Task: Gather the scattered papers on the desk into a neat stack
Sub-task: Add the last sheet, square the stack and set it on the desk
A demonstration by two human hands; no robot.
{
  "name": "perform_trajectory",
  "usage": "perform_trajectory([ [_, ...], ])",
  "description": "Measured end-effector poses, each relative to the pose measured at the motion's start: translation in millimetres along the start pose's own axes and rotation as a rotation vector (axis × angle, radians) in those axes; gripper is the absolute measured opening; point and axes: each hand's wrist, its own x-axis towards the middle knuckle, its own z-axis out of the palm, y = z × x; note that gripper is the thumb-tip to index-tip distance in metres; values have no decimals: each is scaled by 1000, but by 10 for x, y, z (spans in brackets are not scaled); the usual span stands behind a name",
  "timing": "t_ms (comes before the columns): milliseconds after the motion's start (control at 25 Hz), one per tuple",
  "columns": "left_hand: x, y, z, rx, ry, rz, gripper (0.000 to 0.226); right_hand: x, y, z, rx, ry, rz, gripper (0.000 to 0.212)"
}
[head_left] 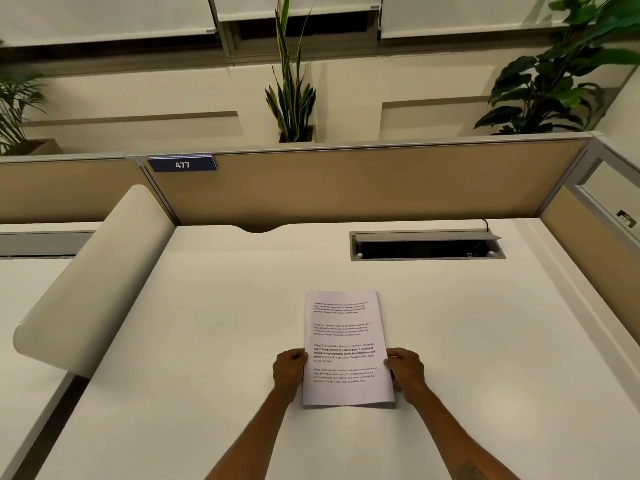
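Two hands at work, one on each long edge of the papers point(346, 348). Left hand point(289, 372) curled against the left edge, fingers tucked under, thumb at the margin, gripping the sheets. Right hand point(407, 372) closed on the right edge in the same way, thumb on top near the printed text. Both forearms reaching in from the bottom of the view.

Papers gathered into one squared bundle, printed side up, four blocks of text showing on the top sheet. Near edge bowed a little and casting a thin shadow on the table point(207, 341); far end apparently resting on the surface, though hard to tell whether fully flat. Bundle roughly in the middle of the white table, slightly right of centre.

Farther back, an open cable tray point(427, 245) set into the table top, well apart from the papers. To the left, a rounded beige divider point(93, 278) between this table and the next. Behind, a tan partition point(363, 181) with a blue number plate point(181, 164) reading 477, and potted plants point(292, 91) beyond it.
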Motion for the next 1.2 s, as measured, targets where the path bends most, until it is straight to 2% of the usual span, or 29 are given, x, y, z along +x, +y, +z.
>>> perform_trajectory([
  [440, 358, 588, -266, 68, 94, 119, 27, 148, -647, 150, 97, -67, -97, 29],
  [800, 904, 1051, -420, 124, 159, 177, 28, 589, -1246, 439, 80, -66, -164, 29],
  [1200, 1712, 1346, -337, 117, 187, 147, 29, 1239, -1608, 794, 10, -1, -210, 26],
])
